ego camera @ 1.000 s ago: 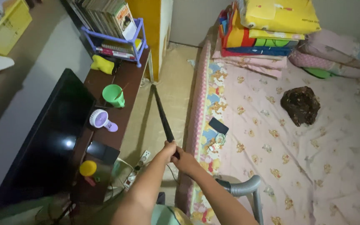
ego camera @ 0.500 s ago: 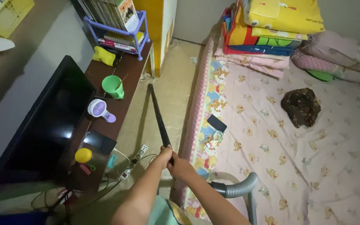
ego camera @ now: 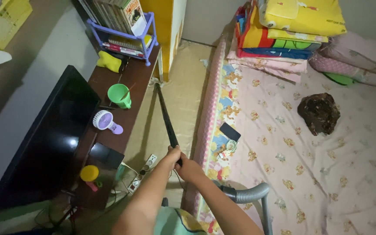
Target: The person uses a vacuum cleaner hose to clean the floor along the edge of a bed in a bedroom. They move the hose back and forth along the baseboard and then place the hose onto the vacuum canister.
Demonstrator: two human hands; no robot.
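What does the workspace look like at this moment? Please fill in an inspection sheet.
Surface: tan floor strip between a low brown shelf and a pink mattress.
Job's things: black wand slanting toward the floor; grey hose on the mattress.
Clutter: green cup, purple fan, yellow ball, dark phone.
Hands: left hand and right hand both grip the wand.
Cables: white power strip with cords on the floor.
Surroundings: black screen, purple book rack, folded bedding.
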